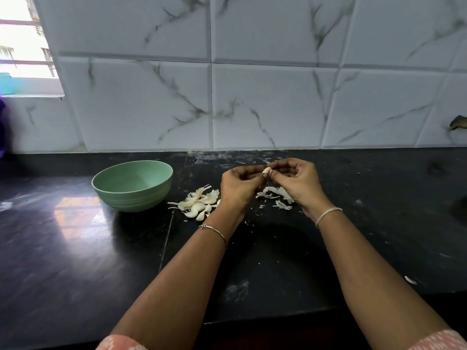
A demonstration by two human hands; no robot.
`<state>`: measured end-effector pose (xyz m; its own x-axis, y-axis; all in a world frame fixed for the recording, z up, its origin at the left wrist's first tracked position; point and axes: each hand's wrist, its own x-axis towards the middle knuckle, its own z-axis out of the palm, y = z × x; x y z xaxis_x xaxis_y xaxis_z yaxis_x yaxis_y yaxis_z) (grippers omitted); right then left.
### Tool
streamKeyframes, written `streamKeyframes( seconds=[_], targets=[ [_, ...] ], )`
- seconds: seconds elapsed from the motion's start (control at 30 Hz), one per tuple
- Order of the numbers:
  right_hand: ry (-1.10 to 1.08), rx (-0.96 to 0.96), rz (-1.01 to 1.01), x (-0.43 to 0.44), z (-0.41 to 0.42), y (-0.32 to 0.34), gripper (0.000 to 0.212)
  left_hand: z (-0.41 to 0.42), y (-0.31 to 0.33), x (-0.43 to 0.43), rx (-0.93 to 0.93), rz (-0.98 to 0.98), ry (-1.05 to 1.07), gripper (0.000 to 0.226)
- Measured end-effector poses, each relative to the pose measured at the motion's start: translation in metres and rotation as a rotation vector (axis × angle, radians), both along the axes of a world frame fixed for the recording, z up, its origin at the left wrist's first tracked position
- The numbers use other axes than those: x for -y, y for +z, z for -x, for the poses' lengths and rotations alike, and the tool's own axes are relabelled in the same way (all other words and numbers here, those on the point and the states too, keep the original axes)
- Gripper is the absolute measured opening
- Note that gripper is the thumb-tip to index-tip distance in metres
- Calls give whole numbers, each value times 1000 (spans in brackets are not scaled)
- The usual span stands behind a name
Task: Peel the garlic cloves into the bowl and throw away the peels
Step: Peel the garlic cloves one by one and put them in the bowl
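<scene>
Black stone makes up the table, glossy enough on its left side to mirror the bright window set beside the marbled tile wall. On that left half stands a pale green bowl, upright. Just to its right, close but not touching, lies a heap of garlic cloves mixed with papery skin (a few thin tails stick out sideways).

Beside the heap the left hand hangs just above the table, a thin bracelet on the wrist. Its fingers are curled, and thumb and fingertips pinch one clove. The right hand faces it from the other side, fingers bent, its tips pinched on the same clove. So the clove sits between the two hands, off the table and well to the right of the bowl.

Beneath the right hand a loose scatter of white peels lies on the table, and a pale band circles that wrist. Farther right, toward the table's front edge, a single scrap of peel lies alone.
</scene>
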<state>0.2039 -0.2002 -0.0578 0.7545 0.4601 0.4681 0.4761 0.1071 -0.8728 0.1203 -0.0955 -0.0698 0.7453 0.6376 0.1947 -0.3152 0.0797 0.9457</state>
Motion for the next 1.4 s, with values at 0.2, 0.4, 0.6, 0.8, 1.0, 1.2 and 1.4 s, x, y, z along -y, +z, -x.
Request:
streamKeyframes(
  seconds=[0.2, 0.4, 0.6, 0.8, 1.0, 1.2, 1.4],
  targets=[
    [51, -3, -27, -1, 4, 0, 15, 3, 2, -1, -13, -23, 50, 15],
    [70, 29, -19, -1, 5, -1, 13, 4, 3, -4, -76, -111, 100, 14],
    [73, 29, 8, -2, 3, -3, 12, 6, 2, -3, -106, -137, 136, 13],
    [92, 8, 7, -1, 4, -1, 16, 8, 5, -3, -112, -146, 129, 12],
    [63, 61, 34, -2, 2, -4, 15, 9, 5, -5, -151, -244, 152, 16],
    [43, 74, 43, -3, 2, -6, 12, 9, 7, -3, -203, -414, 254, 11],
    [-28, 107, 80, -4, 0, -6, 8, 8, 5, 4, -223, -711, 371, 12]
  ],
)
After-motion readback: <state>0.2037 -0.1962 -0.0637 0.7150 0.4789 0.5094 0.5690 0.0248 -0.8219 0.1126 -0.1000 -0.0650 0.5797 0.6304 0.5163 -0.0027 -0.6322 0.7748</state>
